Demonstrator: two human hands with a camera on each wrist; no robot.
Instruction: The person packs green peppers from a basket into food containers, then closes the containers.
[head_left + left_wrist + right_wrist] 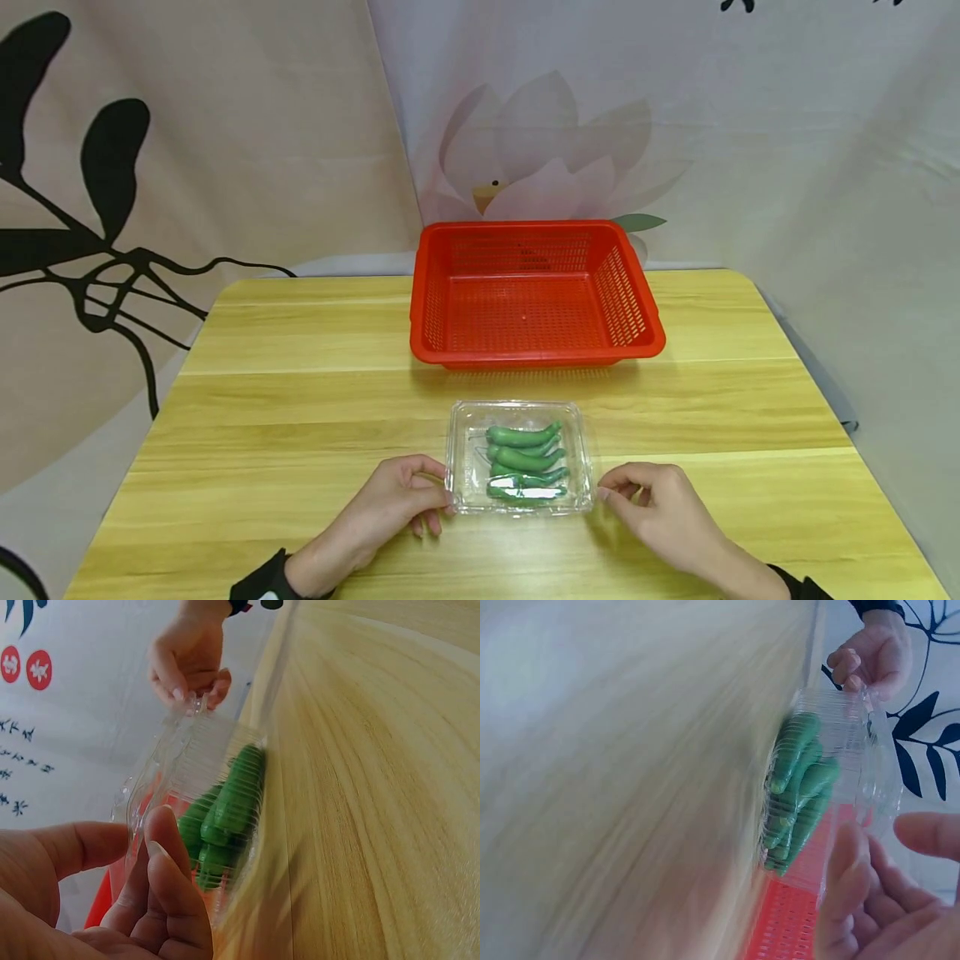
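Observation:
A clear plastic box (pixel 467 454) with several green chili peppers (pixel 525 458) inside lies near the front middle of the table. A glare over the front peppers suggests a clear lid; whether it is fastened I cannot tell. At the box's left edge, my left hand (pixel 397 502) pinches the rim between thumb and fingers. My right hand (pixel 663 510) holds the right edge near the front corner, its thumb and fingers on either side of the rim. Through the ribbed side wall the peppers (pixel 232 802) show stacked on one another.
Behind the box stands a red plastic basket (pixel 431 354) with perforated walls, at the table's far edge. The wooden table (pixel 300 400) extends to both sides. A printed cloth (pixel 300 125) hangs behind it.

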